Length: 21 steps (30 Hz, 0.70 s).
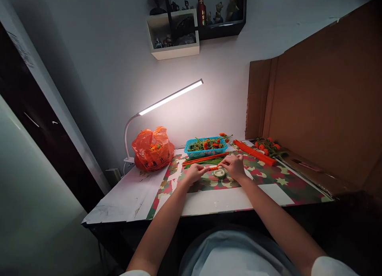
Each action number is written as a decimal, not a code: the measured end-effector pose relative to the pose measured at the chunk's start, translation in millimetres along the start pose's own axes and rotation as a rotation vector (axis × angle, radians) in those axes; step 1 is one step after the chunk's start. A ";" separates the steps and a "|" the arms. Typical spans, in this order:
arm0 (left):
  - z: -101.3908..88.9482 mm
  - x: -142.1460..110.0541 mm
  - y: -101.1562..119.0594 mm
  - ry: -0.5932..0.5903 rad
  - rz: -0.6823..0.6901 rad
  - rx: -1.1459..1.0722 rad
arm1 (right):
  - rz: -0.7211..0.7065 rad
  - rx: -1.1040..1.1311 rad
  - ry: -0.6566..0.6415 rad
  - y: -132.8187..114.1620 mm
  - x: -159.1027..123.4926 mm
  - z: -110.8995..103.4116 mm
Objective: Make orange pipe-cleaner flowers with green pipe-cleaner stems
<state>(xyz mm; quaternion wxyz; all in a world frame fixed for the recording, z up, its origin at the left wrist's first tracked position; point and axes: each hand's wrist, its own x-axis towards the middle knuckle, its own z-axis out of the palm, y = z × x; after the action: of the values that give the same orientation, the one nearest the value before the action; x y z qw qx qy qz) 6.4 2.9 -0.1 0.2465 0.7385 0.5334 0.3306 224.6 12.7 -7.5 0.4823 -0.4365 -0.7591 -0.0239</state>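
In the head view, the left grip (196,172) and the right grip (234,165) are meeting over the table (125,198). A short orange piece (213,168) is lying level between them. The left grip is pinching its left end with thumb and fingers, and the right grip is pinching at its right end, although the finest contact there is too small to see well. A roll of green tape (219,173) is resting on the table just below the right end of the piece. Green sticks (209,162) and orange-red sticks (191,161) are lying just behind the hands, and a thick bundle of orange-red sticks (255,152) is lying to the right.

Behind the sticks, a blue basket (205,153) is holding orange flowers (206,145) with green stems, some of which are reaching over its rim. Left of it, under the lamp (171,97), an orange plastic bag (141,148) is standing and containing more orange and yellow flowers. On the wall, a white shelf box (177,52) is holding small figures, and a black shelf (222,30) is carrying a red bottle (201,9).
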 end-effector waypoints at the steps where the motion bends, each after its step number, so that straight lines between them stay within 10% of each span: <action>1: 0.1 0.0 0.5 0.011 -0.005 0.002 | -0.004 0.016 -0.009 -0.2 0.2 0.4; 11: 3.4 4.4 -5.4 0.139 -0.052 -0.116 | 0.120 0.269 -0.027 -5.5 -0.9 12.4; 21: 3.0 6.4 -9.1 -0.080 0.013 -0.392 | 0.322 0.746 -0.259 -0.9 8.6 19.5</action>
<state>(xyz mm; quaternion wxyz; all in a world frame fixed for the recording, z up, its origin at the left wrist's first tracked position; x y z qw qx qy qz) 4.3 11.8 -7.1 0.4042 0.6924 0.4441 0.4001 208.8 26.6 -11.1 0.5056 -0.3444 -0.6922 0.3830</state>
